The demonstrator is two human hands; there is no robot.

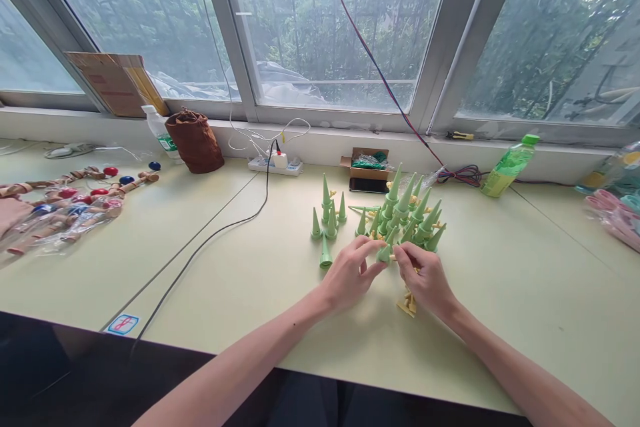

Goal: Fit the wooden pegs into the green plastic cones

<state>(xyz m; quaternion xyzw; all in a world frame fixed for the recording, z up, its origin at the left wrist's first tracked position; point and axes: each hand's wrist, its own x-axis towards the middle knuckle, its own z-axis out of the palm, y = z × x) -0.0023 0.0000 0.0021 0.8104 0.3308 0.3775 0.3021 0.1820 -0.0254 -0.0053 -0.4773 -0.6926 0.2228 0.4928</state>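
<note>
My left hand pinches a small green cone between thumb and fingers, just above the pale green table. My right hand is closed in a pinch right beside it, fingertips at the cone's base; what it holds is too small to make out. Behind both hands stands a dense cluster of green cones, some stacked. A smaller group of single cones stands to the left. Small yellow pieces lie under my right wrist.
A black cable runs across the table from a power strip. A cardboard box and phone sit behind the cones. A green bottle lies right, a brown pouch and wooden toys left.
</note>
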